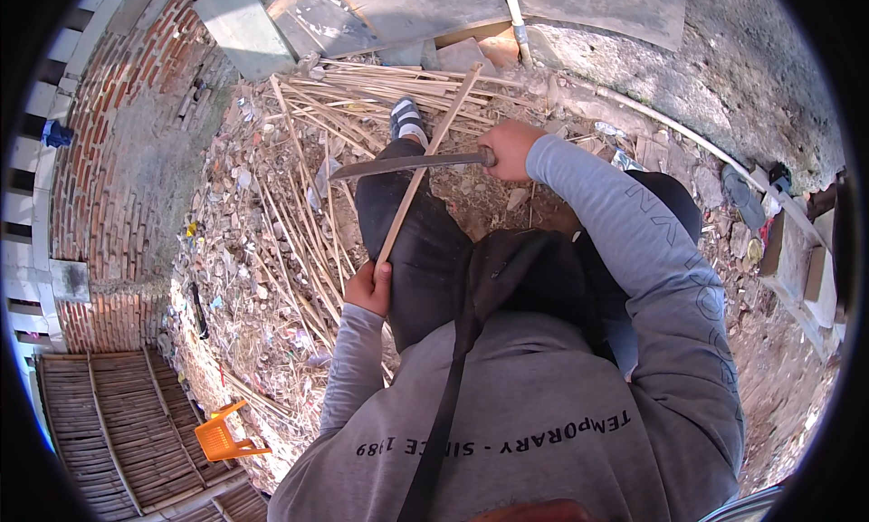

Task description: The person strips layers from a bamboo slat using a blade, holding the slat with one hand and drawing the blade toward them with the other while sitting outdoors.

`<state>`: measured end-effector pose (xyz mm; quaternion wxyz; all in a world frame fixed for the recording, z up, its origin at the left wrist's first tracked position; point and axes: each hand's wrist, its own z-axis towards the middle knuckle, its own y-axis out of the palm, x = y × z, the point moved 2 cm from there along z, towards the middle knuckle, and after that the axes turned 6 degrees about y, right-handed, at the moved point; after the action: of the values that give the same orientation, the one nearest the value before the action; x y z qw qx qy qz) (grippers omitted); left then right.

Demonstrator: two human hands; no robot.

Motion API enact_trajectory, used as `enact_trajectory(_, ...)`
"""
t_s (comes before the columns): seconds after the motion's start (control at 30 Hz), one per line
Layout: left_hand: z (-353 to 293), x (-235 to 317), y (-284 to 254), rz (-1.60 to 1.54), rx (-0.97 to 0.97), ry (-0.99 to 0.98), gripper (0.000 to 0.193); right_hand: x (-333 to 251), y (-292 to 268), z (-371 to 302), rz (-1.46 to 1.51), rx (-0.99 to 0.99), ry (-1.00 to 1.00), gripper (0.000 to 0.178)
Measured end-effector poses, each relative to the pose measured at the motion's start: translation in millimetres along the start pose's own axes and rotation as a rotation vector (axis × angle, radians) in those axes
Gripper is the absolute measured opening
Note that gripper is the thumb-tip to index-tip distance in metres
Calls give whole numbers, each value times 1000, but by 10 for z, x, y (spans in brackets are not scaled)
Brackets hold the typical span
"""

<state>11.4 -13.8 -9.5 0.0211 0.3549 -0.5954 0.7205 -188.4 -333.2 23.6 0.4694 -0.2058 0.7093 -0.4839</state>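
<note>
My left hand (367, 289) is closed round the near end of a flat bamboo strip (415, 182), which slants up and away over my left thigh. In my right hand (512, 149) is the handle of a long-bladed machete (389, 166), its blade pointing left. The blade lies across the strip near its middle; whether it cuts into the wood cannot be made out. Beyond my left foot, a pile of split bamboo strips (344, 96) lies on the ground, and more thin strips (294, 241) are scattered left of my leg.
Rubble and litter cover the ground (244, 296). A brick wall (109, 187) stands at the left, above a slatted bamboo panel (118, 431). An orange plastic chair (222, 436) is at the lower left. A pale pipe (661, 119) runs along the right, near a shoe (742, 196).
</note>
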Motion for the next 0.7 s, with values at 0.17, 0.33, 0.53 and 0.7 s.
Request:
enact_trajectory(0.17, 1, 0, 4, -16, 27, 9, 57, 0, 3, -7, 18, -10, -1, 21)
enact_trajectory(0.33, -4, -11, 8, -34, 45, 23, 57, 17, 32, 11, 30, -13, -27, 23)
enact_trajectory(0.53, -10, -42, 22, -32, 47, 13, 57, 7, 28, 9, 42, -17, -20, 23)
enact_trajectory(0.7, -6, -23, 18, -30, 45, 22, 55, 18, 34, 4, 81, 16, -42, 21)
